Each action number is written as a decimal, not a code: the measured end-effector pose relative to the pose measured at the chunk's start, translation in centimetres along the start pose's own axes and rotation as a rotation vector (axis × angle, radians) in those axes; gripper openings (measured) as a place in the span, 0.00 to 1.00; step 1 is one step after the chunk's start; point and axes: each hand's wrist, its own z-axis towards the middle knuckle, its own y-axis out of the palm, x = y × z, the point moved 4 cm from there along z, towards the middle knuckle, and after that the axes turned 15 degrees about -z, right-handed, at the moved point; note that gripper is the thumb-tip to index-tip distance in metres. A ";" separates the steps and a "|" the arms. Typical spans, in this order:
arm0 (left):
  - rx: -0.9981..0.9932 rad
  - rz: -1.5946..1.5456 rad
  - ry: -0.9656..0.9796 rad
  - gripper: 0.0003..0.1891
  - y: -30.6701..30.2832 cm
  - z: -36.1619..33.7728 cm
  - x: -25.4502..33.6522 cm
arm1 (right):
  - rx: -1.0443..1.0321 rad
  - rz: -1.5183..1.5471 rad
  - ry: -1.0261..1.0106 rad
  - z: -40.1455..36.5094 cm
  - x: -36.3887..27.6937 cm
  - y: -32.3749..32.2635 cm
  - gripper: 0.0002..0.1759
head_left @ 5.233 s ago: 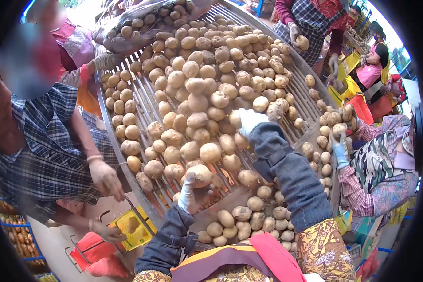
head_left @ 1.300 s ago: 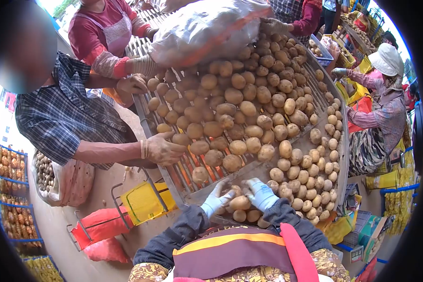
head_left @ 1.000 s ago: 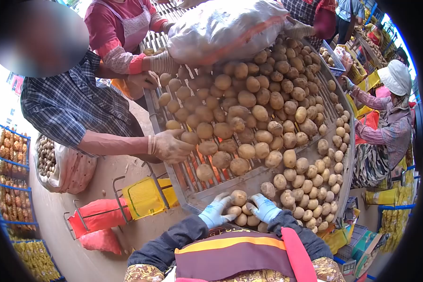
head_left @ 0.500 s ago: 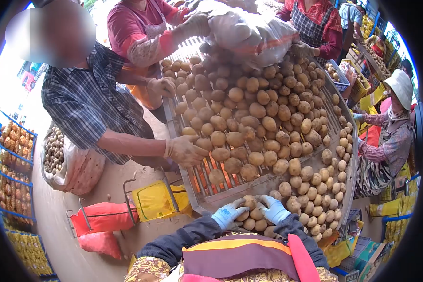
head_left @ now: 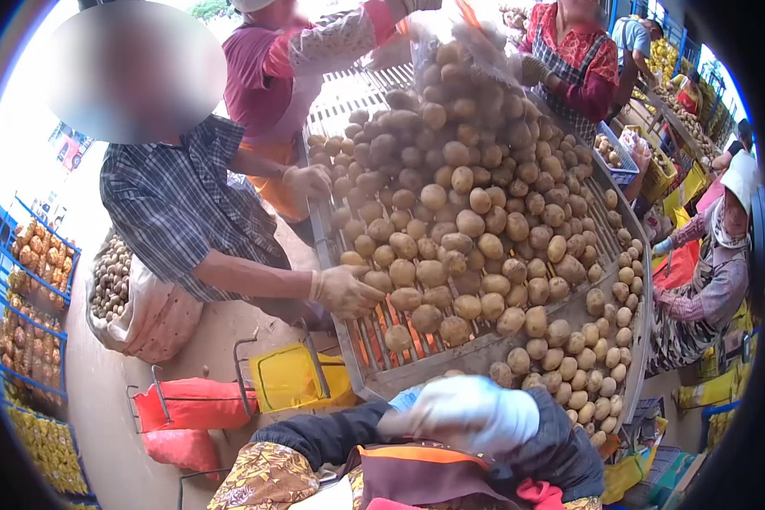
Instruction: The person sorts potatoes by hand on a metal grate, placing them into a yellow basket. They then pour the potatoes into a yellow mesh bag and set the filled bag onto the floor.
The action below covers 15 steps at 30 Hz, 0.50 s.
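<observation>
My right hand (head_left: 463, 416), in a light blue glove, is raised over the near edge of the sorting table and smeared by motion, so its fingers cannot be read. Behind it, my left hand (head_left: 408, 397) shows only as a strip of blue glove; its fingers are hidden. Loose potatoes (head_left: 561, 365) lie in the metal tray area just beyond my right hand, and a larger heap of potatoes (head_left: 484, 204) covers the slatted table (head_left: 391, 374). At the far side, potatoes spill from a clear-looking sack (head_left: 518, 72).
A co-worker's gloved hand (head_left: 348, 293) touches potatoes at the table's left side. Red bag (head_left: 200, 404) and yellow bag (head_left: 293, 378) hang on metal frames to the left. A full white sack (head_left: 157, 314) stands behind them. Another person (head_left: 705, 272) works at the right.
My right hand has left the potatoes at the near edge and swung left across my left hand. Across the table, the sack has been lifted and more potatoes have poured out.
</observation>
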 end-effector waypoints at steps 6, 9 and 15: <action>0.085 -0.010 0.097 0.33 -0.8 0.0 0.9 | -0.184 -0.687 0.925 -12.7 15.8 3.4 0.26; 0.127 -0.178 0.070 0.35 -1.2 -0.2 0.4 | -0.344 -0.964 1.017 -12.2 18.6 5.9 0.34; 0.384 -1.604 -0.262 0.37 -8.5 -1.6 -0.5 | -0.245 -1.247 0.882 -14.3 24.2 8.3 0.23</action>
